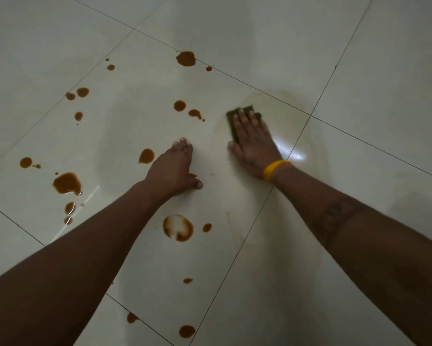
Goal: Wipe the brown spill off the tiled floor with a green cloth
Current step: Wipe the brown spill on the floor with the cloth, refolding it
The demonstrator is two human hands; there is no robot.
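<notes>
Right hand (253, 143) pressed flat, fingers spread, on green cloth (235, 126); brown spill (180, 106) lies just left of it. Left hand (175, 168), empty, braces on floor (359, 71).

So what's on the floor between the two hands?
In the head view, only bare pale tile lies between the left hand and right hand; no brown drops there.

Our right hand (253, 143) hides most of the green cloth (237, 121); our blurred fingers (245, 116) cover its middle.
</notes>
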